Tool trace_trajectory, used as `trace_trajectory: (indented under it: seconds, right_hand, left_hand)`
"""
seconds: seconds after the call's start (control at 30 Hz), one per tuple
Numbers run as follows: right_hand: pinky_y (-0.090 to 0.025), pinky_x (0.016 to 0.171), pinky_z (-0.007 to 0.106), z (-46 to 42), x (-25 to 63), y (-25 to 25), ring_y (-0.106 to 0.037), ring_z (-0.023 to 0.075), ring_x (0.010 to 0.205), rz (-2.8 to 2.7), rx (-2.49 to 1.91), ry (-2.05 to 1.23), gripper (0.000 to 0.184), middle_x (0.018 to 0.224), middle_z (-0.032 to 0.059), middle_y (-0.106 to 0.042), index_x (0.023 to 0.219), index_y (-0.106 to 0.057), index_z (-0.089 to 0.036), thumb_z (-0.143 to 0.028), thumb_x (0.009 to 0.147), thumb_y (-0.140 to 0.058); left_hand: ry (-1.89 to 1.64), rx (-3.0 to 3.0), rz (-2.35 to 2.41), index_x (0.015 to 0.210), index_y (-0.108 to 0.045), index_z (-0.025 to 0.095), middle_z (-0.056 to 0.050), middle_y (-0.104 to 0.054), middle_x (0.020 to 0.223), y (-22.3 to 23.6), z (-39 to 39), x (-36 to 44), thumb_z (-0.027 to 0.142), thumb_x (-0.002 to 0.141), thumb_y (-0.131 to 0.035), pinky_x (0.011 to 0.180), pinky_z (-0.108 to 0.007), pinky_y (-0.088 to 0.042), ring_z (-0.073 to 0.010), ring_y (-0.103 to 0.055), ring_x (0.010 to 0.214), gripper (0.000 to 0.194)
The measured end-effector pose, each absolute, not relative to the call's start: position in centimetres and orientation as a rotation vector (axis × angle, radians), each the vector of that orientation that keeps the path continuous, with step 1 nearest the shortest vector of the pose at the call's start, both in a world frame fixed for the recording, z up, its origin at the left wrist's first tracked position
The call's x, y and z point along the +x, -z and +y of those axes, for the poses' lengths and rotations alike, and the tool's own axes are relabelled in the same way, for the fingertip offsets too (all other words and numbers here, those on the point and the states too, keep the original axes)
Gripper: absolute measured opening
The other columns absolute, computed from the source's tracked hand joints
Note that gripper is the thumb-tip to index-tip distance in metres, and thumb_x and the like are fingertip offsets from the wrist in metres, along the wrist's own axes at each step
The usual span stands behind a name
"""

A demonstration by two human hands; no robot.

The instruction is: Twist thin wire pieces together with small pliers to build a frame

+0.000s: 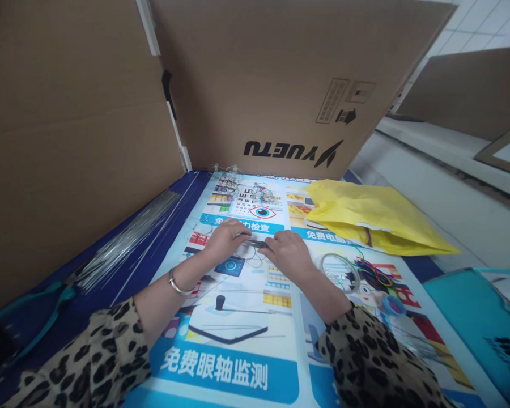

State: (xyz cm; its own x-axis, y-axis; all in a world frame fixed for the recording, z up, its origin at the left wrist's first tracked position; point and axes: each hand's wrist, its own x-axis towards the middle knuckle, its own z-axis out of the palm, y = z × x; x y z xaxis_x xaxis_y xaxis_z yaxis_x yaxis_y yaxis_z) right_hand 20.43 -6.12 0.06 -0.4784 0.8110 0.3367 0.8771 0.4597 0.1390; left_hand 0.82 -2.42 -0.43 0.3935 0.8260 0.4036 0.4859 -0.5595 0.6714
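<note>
My left hand, with a silver bangle at the wrist, is closed in a pinch over the printed sheet. What its fingertips hold is too small to tell. Facing it, my right hand is closed on a slim dark metal tool, whose tip points toward my left fingers. Its exact kind is unclear. Thin wire loops show faintly just below the tool. Nearer to me, several loose straight wires lie on the printed sheet.
Cardboard panels stand behind and at left. A bundle of straight wires and teal-handled pliers lie left. Tangled wire pieces sit at the back. To the right are a yellow bag, a clear round dish and coloured cords.
</note>
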Motion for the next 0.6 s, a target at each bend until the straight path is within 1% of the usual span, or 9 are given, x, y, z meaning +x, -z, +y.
trace_trajectory:
  seconds: [0.17,0.3,0.6]
  right_hand:
    - [-0.024,0.065,0.029,-6.1,20.4,-0.3,-0.046,0.0185,0.077,-2.489,-1.480,0.408,0.036,0.075,0.0074,-0.057,0.081,-0.063,-0.021,-0.050,0.082,-0.042]
    - [-0.024,0.065,0.029,-6.0,20.4,-0.5,-0.047,0.0187,0.078,-2.492,-1.504,0.395,0.036,0.075,0.0074,-0.057,0.079,-0.063,-0.021,-0.050,0.082,-0.042]
    - [-0.025,0.065,0.029,-4.9,20.4,-1.4,-0.048,0.0188,0.079,-2.631,-1.445,0.412,0.039,0.078,0.0077,-0.059,0.081,-0.063,-0.020,-0.050,0.083,-0.039]
  left_hand:
    - [-0.955,2.118,1.105,0.071,-0.066,0.024,-0.002,-0.062,0.071,0.3,-2.4,0.7,0.019,0.069,-0.055,0.080,-0.031,-0.034,-0.0183,-0.049,0.077,0.012]
    - [-0.901,2.088,1.107,0.067,-0.064,0.023,0.000,-0.062,0.069,0.1,-2.3,0.5,0.021,0.069,-0.054,0.074,-0.027,-0.035,-0.0166,-0.049,0.073,0.010]
    - [-0.815,2.128,1.041,0.068,-0.060,0.020,0.002,-0.060,0.068,0.2,-1.4,-0.6,0.022,0.069,-0.055,0.062,-0.021,-0.037,-0.0121,-0.052,0.066,0.006]
